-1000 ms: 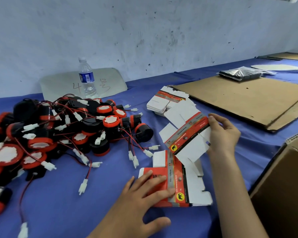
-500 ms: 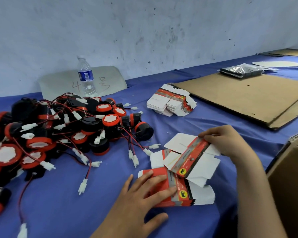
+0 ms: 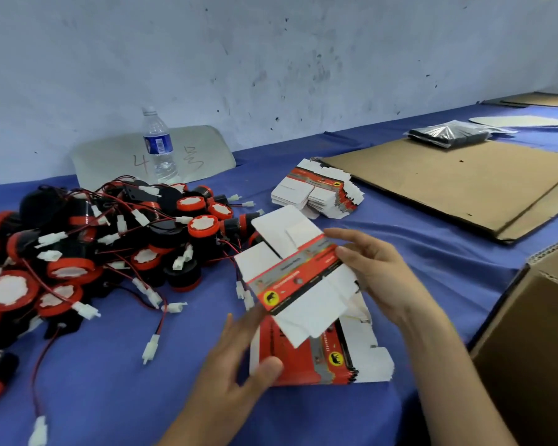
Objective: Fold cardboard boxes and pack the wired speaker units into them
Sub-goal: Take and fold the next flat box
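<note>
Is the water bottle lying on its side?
No, the water bottle stands upright behind the pile of speaker units.

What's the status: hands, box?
Right hand pinches flat box blank above blank stack. Left hand touches its lower end. Blank unfolded. Nothing in the way.

A pale grey plaster wall (image 3: 271,59), scuffed and flecked with dark marks, rises behind a long table covered in blue cloth (image 3: 448,259). A clear plastic water bottle with a blue label (image 3: 158,146) stands at the wall. Just behind the bottle leans a grey rounded panel (image 3: 110,162) with handwriting on it. Far right of the bottle lies a flat brown corrugated cardboard sheet (image 3: 448,181). The light is soft and even.
</note>
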A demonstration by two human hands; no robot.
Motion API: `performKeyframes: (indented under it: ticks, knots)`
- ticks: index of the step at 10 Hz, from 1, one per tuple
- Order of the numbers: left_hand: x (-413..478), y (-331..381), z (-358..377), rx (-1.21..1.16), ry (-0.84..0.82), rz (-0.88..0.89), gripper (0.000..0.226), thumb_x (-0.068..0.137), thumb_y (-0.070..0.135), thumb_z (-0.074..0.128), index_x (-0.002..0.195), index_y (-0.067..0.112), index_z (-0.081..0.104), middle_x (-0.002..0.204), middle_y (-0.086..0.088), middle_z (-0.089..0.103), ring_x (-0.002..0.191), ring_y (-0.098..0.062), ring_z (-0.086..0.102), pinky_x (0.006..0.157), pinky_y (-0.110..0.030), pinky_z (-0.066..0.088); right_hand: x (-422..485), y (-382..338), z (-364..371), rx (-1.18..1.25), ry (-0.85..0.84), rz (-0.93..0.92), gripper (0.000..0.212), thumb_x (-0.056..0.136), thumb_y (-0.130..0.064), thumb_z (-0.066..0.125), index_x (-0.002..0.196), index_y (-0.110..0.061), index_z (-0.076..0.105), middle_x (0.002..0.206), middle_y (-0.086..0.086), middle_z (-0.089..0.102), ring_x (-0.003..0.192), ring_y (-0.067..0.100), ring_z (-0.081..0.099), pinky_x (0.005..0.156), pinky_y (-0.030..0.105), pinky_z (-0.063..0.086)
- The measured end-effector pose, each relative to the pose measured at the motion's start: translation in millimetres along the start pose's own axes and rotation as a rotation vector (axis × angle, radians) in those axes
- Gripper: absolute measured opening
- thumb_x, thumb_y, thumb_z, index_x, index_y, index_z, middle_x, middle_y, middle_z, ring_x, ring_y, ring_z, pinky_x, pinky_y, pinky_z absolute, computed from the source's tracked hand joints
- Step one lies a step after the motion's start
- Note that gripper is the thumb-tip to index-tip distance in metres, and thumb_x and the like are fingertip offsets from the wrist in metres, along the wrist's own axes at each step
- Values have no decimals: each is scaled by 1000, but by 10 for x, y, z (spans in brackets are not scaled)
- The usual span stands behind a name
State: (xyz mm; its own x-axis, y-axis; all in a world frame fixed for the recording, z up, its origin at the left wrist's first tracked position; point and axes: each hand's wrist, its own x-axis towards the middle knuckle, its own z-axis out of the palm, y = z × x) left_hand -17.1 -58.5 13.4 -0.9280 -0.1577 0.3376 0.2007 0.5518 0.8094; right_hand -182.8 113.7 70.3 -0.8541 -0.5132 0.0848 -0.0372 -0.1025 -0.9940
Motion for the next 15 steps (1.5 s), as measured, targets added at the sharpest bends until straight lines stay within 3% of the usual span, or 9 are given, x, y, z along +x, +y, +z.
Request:
performKeyframes:
  ticks: [1, 2, 3, 5, 7, 10, 11, 13, 15]
  knots:
    - [-30, 36, -62, -247, 205, -139, 76, 74, 85, 42, 126, 30, 47, 125, 22, 60, 127, -1, 48, 100, -12, 36, -34, 25, 304, -73, -43, -108, 26, 97, -6, 51, 113, -21, 66, 77, 4, 67, 66, 21, 63, 62, 25, 47]
    - [-119, 43, -127, -250, 331, -397, 127, 8, 70, 4, 114, 24, 55, 112, 5, 61, 118, -19, 51, 92, -14, 38, -88, 30, 542, -157, -141, -151, 26, 97, -4, 52, 109, -22, 66, 82, 3, 71, 71, 14, 67, 59, 27, 53]
    - [-139, 71, -90, -289, 471, -438, 77, 53, 80, 25, 109, 33, 49, 108, 10, 60, 108, -14, 50, 77, -4, 35, -155, 36, 741, -273, -160, -221, 17, 92, -22, 62, 105, -33, 64, 98, -14, 71, 91, 5, 67, 77, 21, 53]
    - [-74, 98, -149, -311, 524, -307, 100, 44, 95, 48, 126, 40, 41, 102, 32, 62, 93, 24, 53, 64, 5, 37, -283, -51, 905, -317, -313, -178, 47, 67, -59, 68, 108, -37, 62, 102, -17, 70, 94, 3, 66, 82, 27, 53]
    - [44, -47, -336, -304, 757, -79, 92, 59, 47, 56, 138, 50, 8, 129, -19, 49, 89, -26, 59, 76, -43, 51, -502, 95, 1250, -326, -713, -177, 23, 83, -48, 60, 71, -29, 55, 63, -12, 43, 61, 3, 37, 55, 19, 31]
    - [68, -149, -415, -416, 751, -72, 42, 95, 35, 49, 128, 59, 39, 134, 14, 51, 90, -8, 69, 59, -17, 53, -77, -63, 999, 257, -29, 236, 43, 93, -12, 54, 133, -28, 53, 123, 13, 65, 72, 5, 71, 58, 19, 53]
    - [63, -201, -438, -196, 679, 31, 66, 98, 6, 49, 132, 60, 37, 142, 20, 40, 105, -11, 63, 65, -22, 56, 17, -50, 860, 309, -42, 274, 59, 86, -13, 61, 141, -25, 45, 133, 10, 59, 70, 5, 71, 51, 18, 52]
    - [77, -247, -360, 313, 442, 284, 95, 80, 57, 69, 151, 43, 7, 160, 8, 8, 148, -14, 13, 114, -24, 23, 76, -52, 919, 354, -99, 363, 40, 102, 0, 29, 137, 20, 31, 148, 31, 32, 139, 36, 30, 81, 21, 36]
    - [42, -191, -357, -2, 466, 204, 69, 73, 55, 76, 132, 40, 43, 140, 11, 48, 132, -15, 46, 103, -23, 40, 22, 51, 1151, -32, -210, 303, 46, 105, -29, 26, 137, -4, 47, 88, 4, 55, 97, 20, 47, 55, 12, 41]
